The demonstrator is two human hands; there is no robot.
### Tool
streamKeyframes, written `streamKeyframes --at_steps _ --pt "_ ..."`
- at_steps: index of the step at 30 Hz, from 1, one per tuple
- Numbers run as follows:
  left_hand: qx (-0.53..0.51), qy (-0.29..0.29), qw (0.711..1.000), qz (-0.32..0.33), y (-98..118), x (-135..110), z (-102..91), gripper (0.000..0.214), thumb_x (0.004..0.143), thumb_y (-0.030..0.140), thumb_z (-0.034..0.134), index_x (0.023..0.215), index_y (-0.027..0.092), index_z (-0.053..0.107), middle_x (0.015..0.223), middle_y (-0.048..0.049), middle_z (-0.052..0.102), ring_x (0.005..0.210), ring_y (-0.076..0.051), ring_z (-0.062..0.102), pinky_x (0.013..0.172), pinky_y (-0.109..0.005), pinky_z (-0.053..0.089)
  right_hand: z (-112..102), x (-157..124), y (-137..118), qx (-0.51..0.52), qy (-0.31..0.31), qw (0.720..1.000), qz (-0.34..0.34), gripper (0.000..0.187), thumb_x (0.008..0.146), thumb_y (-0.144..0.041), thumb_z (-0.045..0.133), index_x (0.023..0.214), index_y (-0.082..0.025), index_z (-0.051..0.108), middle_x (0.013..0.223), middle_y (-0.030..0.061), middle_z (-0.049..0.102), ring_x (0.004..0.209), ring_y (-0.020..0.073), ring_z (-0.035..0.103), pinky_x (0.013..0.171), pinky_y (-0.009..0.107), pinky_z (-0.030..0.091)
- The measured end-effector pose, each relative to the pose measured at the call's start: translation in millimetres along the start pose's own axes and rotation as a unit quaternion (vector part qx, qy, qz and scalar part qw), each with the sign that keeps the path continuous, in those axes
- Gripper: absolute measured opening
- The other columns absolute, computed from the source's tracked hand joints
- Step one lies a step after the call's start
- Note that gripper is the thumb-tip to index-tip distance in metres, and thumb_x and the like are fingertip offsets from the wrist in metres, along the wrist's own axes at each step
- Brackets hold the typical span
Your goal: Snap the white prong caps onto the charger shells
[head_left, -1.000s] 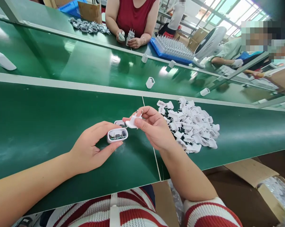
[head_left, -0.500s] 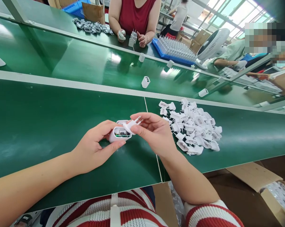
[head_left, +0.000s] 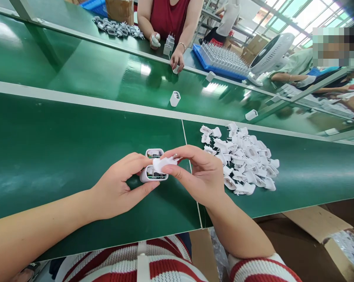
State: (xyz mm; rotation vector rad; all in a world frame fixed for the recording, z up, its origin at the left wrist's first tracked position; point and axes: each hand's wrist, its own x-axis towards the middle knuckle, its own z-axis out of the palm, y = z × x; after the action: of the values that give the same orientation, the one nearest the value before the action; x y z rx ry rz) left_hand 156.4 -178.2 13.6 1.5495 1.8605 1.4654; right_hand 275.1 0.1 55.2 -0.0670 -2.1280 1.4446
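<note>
My left hand grips a white charger housing between thumb and fingers. Its open end faces up and shows a circuit board inside. Just behind it is a second open charger housing, close to my left fingertips. In my right hand is a white plug cap with two metal pins, pinched between thumb and fingers. The cap is tilted over the upper right of the held housing, its pins pointing right; whether the two touch I cannot tell.
A pile of white plug caps lies right of my hands. Beyond a pale rail, several housings, one being this charger housing, stand on a green conveyor belt. Across it, a co-worker's hand reaches onto the belt beside a blue tray.
The plug cap has turned in my right hand, its pins now lower. More of the rear housing shows. Across the belt, the co-worker's hand has come down onto a housing.
</note>
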Motion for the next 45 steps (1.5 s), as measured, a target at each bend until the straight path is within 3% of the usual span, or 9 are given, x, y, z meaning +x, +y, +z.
streamKeyframes --at_steps 5,16,21,26,29,32,40,45 --pt "-0.02 0.006 1.0 0.007 0 0 0.1 0.028 0.098 0.018 0.067 0.126 0.02 0.065 0.115 -0.0052 0.068 0.105 -0.016 0.063 0.094 -0.027 0.051 -2 -1 0 -0.056 -0.027 0.996 -0.061 0.023 0.085 -0.01 0.081 0.102 -0.025 0.08 0.101 0.0012 0.083 0.091 0.015 0.076 0.082 0.027 0.061" --pt "-0.031 -0.006 1.0 0.005 1 -2 -1.6 0.025 0.1 0.019 0.062 0.125 0.02 0.066 0.106 -0.0046 0.066 0.092 -0.015 0.061 0.081 -0.024 0.051 -2 -1 1 -0.091 -0.042 0.991 -0.092 0.026 0.083 -0.011 0.083 0.103 -0.028 0.08 0.098 -0.0005 0.083 0.086 0.0162 0.076 0.078 0.03 0.063" --pt "-0.028 -0.009 1.0 0.003 6 -1 -3.5 0.021 0.1 0.02 0.062 0.12 0.021 0.068 0.102 -0.0041 0.065 0.091 -0.015 0.06 0.081 -0.025 0.051 -2 -2 0 -0.06 -0.044 0.997 -0.027 0.022 0.082 -0.018 0.085 0.099 -0.032 0.082 0.097 -0.0019 0.083 0.085 0.0174 0.075 0.08 0.033 0.063" --pt "-0.052 -0.007 0.998 -0.037 10 -3 -3.1 0.023 0.099 0.024 0.062 0.12 0.021 0.07 0.104 -0.0065 0.062 0.09 -0.017 0.06 0.081 -0.027 0.053 -2 -1 6 0.057 -0.042 0.988 0.141 0.017 0.079 -0.027 0.088 0.094 -0.029 0.083 0.096 0.0 0.083 0.077 0.0161 0.073 0.074 0.032 0.064" --pt "-0.063 -0.007 0.997 -0.035 9 -3 -2.9 0.026 0.1 0.024 0.062 0.124 0.021 0.068 0.109 -0.0071 0.062 0.096 -0.017 0.061 0.083 -0.026 0.053 -3 -1 10 0.106 -0.048 0.978 0.173 0.019 0.078 -0.027 0.089 0.097 -0.03 0.084 0.099 0.0 0.083 0.078 0.0153 0.072 0.074 0.031 0.064" --pt "-0.069 -0.008 0.997 -0.022 8 -2 -3.3 0.026 0.1 0.023 0.061 0.125 0.021 0.066 0.111 -0.0065 0.064 0.099 -0.018 0.061 0.088 -0.027 0.052 -2 -2 9 0.081 -0.039 0.985 0.149 0.02 0.079 -0.024 0.088 0.097 -0.03 0.084 0.1 -0.0002 0.082 0.08 0.0154 0.072 0.078 0.031 0.063" --pt "-0.045 -0.003 0.999 -0.019 12 -3 -3.6 0.016 0.102 0.025 0.056 0.114 0.018 0.066 0.096 -0.0048 0.067 0.081 -0.015 0.058 0.077 -0.026 0.05 5 -6 1 -0.024 -0.003 0.999 0.044 0.02 0.081 -0.018 0.085 0.094 -0.033 0.084 0.094 -0.0027 0.083 0.078 0.0158 0.074 0.074 0.03 0.064" --pt "-0.035 -0.008 0.999 -0.008 12 -3 -4.4 0.02 0.104 0.025 0.054 0.119 0.018 0.065 0.101 -0.0058 0.069 0.082 -0.015 0.06 0.077 -0.026 0.05 8 -8 2 0.014 0.02 0.999 0.043 0.022 0.08 -0.017 0.086 0.095 -0.032 0.084 0.093 -0.0022 0.083 0.079 0.0159 0.075 0.073 0.029 0.064"
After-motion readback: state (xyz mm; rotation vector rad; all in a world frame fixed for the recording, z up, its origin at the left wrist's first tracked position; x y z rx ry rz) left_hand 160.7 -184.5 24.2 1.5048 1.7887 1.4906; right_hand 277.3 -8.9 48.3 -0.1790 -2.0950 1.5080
